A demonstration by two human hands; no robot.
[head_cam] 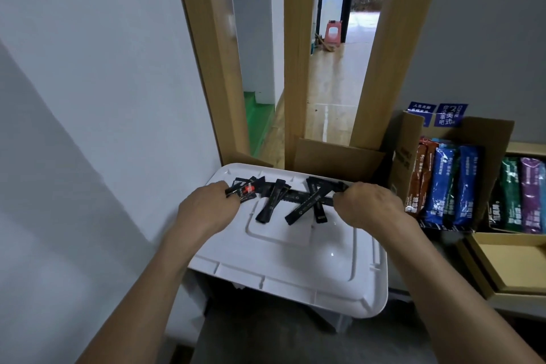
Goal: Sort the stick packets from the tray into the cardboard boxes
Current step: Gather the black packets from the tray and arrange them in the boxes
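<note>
Hands over a white tray [295, 260]: my left hand [206, 210] curls its fingers round a red-labelled packet [246, 190] at the tray's far left corner, and my right hand [369, 207] pinches the right end of the black stick packets [298, 201] heaped along the far side. The packets lie crossed over one another. They carry pale print, which is too small to read.

To my right, on a lower surface, stands an open cardboard box [487, 133] with its flaps up. It holds brown packets [419, 177] and blue packets [452, 186], standing on end and packed side by side. One brown packet reads "15g"; the dark print on the box's near flap is not legible. Behind that box, two blue cards [450, 115] show white Chinese characters — "美式" can be made out on the right one.

Further right sits a second box [526, 154] with green packets [509, 192] and purple packets [530, 192]; their white lettering is blurred. Nearer to me lies a shallow tan box [508, 263].

Another cardboard flap [336, 156] rises just beyond the tray's far edge. Wooden door frames [384, 68] stand behind it, and through the gap a pink stool [334, 34] is seen on a pale wood floor. A grey-white wall [88, 83] fills the left side.
</note>
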